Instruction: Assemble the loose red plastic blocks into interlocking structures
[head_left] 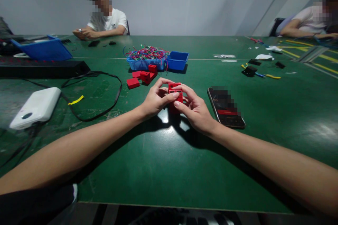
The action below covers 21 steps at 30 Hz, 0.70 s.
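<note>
Both hands meet over the green table around a small red plastic case (177,95) with a dark slot in its upper side. My left hand (157,99) grips it from the left, thumb laid across its front. From the right, my right hand (194,108) closes on the same case with thumb and fingers. Fingers cover much of it, so I cannot tell whether it is one part or two. Several similar red blocks (132,83) lie just beyond my left hand. A phone (226,108) lies to the right of my right hand.
Behind the red blocks stand a blue bin (144,64) heaped with coloured wires and another blue bin (178,61). A white power bank (37,108) and looped black cable (120,93) lie left. Black parts (249,71) lie right. Two people sit across the table.
</note>
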Motion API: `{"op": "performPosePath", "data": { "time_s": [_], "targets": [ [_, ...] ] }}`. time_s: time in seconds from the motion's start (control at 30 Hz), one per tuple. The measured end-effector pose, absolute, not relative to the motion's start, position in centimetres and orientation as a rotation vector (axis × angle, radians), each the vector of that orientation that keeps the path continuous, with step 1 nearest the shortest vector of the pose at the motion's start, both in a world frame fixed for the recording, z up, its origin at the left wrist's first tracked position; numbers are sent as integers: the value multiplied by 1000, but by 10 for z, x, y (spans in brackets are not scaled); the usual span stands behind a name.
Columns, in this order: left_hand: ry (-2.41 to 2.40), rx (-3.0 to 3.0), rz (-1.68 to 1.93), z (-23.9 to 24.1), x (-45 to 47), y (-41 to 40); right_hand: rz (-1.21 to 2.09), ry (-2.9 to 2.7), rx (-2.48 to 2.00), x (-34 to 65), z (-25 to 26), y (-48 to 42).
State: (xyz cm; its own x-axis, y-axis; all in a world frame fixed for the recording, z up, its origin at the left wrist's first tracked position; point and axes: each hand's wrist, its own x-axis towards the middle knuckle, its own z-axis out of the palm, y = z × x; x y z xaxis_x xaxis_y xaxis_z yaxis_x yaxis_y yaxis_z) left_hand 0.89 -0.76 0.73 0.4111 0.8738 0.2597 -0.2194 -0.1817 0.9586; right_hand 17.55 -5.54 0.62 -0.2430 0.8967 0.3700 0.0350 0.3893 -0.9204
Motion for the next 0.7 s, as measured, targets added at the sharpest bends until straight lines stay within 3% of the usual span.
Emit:
{"op": "performPosePath", "data": {
  "time_s": [0.47, 0.7],
  "targets": [
    [609, 1407, 1069, 11, 6, -8, 1005, -1583, -872, 176, 7, -58],
    [675, 1402, 1022, 13, 7, -4, 1173, -1504, -830, 174, 3, -54]
  ]
}}
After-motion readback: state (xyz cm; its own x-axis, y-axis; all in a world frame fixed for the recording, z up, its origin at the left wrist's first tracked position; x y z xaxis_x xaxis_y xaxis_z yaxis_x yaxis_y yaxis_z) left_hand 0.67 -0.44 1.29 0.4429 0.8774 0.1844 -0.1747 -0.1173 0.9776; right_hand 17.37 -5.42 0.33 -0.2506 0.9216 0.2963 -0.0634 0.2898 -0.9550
